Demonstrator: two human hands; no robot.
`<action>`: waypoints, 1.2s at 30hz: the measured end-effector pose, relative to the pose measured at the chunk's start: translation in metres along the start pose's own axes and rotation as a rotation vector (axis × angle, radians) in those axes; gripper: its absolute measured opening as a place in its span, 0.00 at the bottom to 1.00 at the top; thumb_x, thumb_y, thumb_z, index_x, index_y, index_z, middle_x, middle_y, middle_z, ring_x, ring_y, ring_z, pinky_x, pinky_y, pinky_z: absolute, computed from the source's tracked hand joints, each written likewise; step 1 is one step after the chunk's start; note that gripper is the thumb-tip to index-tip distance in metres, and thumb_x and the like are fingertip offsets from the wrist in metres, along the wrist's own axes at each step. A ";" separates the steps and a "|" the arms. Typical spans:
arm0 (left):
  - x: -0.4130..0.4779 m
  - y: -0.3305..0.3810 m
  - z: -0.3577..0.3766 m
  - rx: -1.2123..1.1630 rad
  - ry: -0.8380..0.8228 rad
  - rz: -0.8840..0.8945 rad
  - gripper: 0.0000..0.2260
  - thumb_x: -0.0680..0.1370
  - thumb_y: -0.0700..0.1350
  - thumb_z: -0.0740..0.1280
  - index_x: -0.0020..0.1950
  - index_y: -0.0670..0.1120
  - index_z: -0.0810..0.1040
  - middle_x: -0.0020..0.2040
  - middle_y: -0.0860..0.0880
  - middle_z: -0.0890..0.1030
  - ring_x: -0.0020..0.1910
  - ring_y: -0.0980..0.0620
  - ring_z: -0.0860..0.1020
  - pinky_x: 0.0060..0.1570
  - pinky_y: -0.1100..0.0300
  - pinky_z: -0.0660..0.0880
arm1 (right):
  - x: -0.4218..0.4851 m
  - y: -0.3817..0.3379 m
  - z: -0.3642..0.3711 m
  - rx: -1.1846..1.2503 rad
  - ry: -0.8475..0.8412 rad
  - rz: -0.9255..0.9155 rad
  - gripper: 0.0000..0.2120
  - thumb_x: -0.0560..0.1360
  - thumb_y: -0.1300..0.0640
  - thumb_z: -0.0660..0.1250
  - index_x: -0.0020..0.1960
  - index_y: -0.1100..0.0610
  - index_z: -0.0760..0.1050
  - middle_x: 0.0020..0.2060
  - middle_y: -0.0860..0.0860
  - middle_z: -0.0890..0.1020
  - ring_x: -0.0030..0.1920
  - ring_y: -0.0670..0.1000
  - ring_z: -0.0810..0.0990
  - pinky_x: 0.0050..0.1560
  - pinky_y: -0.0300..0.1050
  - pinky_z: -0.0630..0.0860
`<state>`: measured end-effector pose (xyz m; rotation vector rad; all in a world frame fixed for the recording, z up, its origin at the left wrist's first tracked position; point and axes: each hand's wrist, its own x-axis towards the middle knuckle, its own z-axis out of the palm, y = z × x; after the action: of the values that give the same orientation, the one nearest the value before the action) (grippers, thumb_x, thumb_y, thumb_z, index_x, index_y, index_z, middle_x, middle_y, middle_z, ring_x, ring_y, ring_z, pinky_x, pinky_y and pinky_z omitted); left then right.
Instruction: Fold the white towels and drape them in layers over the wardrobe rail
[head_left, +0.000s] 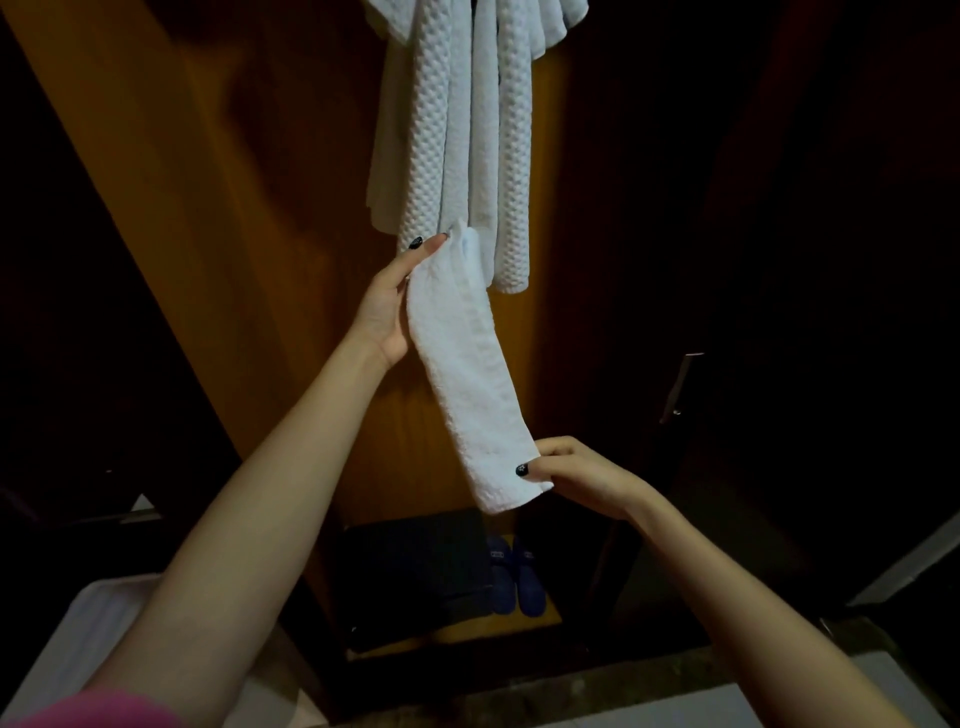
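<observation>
A dim wardrobe with an orange-brown wooden back panel (291, 260) fills the view. On its floor sit a dark case (415, 577) and a pair of blue slippers (514, 577).

Several hanging towels (467, 130), some waffle-textured, drop in overlapping layers from above the top edge. The rail itself is out of sight.

In front of them, 1 folded towel (467, 364) is stretched into a narrow strip between both hands. Its long axis runs on a slant, with the upper end just below the hems of the hung ones and the lower end nearer the person and to the right.

The left hand (387, 306) is at the top end with its fingers nearly straight along the cloth. Whether that grip pinches the edge or only carries it is hidden by the fabric. The right hand (571, 475) has a closed grip on the bottom corner, with the thumb on top and the fingers curled beneath.

The strip looks ready to go up. The left hand is nearer the rail, so it would likely lead the towel up and over while the right feeds the tail. The risk is dragging the hung layers askew.
</observation>
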<state>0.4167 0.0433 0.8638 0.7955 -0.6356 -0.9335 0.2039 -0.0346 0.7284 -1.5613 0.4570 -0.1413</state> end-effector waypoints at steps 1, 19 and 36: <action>0.002 0.000 -0.004 -0.005 0.011 0.007 0.09 0.77 0.44 0.67 0.55 0.42 0.80 0.48 0.46 0.85 0.48 0.50 0.83 0.47 0.57 0.80 | 0.001 0.001 0.000 0.026 -0.006 0.001 0.17 0.64 0.53 0.72 0.45 0.65 0.78 0.44 0.59 0.77 0.46 0.53 0.76 0.50 0.47 0.69; 0.031 0.000 -0.063 0.055 0.253 0.154 0.12 0.77 0.32 0.64 0.59 0.41 0.78 0.59 0.40 0.81 0.51 0.49 0.83 0.44 0.60 0.79 | 0.000 -0.033 0.011 -0.235 0.073 -0.075 0.12 0.74 0.62 0.71 0.45 0.73 0.76 0.40 0.59 0.77 0.43 0.54 0.75 0.45 0.40 0.73; 0.034 0.046 -0.070 0.210 0.241 0.332 0.20 0.76 0.28 0.63 0.67 0.40 0.74 0.58 0.48 0.79 0.52 0.56 0.80 0.48 0.65 0.77 | 0.018 -0.099 -0.050 0.168 0.562 -0.203 0.08 0.77 0.63 0.67 0.52 0.68 0.77 0.46 0.60 0.80 0.44 0.54 0.81 0.48 0.50 0.77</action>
<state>0.5064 0.0520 0.8665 0.9385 -0.6358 -0.4642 0.2216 -0.0904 0.8249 -1.3868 0.7022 -0.7693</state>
